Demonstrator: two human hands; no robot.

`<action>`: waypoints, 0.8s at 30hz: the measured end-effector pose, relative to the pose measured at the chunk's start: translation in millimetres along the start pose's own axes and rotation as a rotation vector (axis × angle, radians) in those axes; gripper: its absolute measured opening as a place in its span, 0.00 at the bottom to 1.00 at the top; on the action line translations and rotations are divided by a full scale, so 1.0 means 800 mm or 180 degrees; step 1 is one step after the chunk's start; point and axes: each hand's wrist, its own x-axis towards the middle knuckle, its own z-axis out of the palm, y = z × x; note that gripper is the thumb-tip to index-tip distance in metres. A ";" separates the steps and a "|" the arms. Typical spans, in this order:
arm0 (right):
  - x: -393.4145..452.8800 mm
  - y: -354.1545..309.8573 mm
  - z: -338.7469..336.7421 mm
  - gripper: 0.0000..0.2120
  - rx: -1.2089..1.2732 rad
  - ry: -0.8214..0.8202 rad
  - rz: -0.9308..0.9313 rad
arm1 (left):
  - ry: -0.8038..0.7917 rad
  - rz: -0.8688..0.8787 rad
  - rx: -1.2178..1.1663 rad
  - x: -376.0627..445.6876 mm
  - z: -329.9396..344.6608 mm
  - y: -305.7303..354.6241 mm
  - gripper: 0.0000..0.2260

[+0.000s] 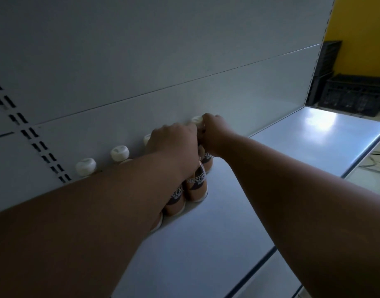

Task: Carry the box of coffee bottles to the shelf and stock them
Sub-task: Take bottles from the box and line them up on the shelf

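Standing upright against the back panel [184, 61], the bottles [196, 186] run in a row — the right hand [215, 134] closes round the end bottle's neck. The left hand [174, 140] rests on the neighbour's top, grip hidden.

Two bare forearms run in from the lower edge of the frame — one from the lower left, one from the lower right. No sleeves reach them. The left hand [174, 143] and right hand [215, 132] wear nothing either — no gloves, rings, watch.
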 end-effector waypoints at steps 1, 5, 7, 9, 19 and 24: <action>0.001 0.003 0.002 0.15 -0.0009 0.0022 0.0026 | 0.0030 -0.0024 0.0032 0.000 0.002 0.000 0.12; -0.005 0.010 0.012 0.19 0.0277 0.0198 0.0176 | 0.0216 0.0029 0.0189 -0.002 0.006 -0.001 0.17; -0.019 0.013 0.019 0.17 0.0425 0.0397 0.0275 | 0.0400 0.0174 0.0333 -0.009 0.008 -0.002 0.18; -0.043 0.018 0.028 0.16 0.0712 0.0633 0.0354 | 0.0602 0.0234 0.0355 -0.020 0.007 -0.004 0.20; -0.148 -0.010 0.036 0.10 0.0443 0.0993 -0.0029 | 0.0696 0.0291 0.0333 -0.128 -0.032 -0.043 0.21; -0.180 -0.059 0.048 0.07 0.0355 0.0895 -0.0616 | 0.0431 0.0145 -0.0058 -0.197 -0.034 -0.075 0.16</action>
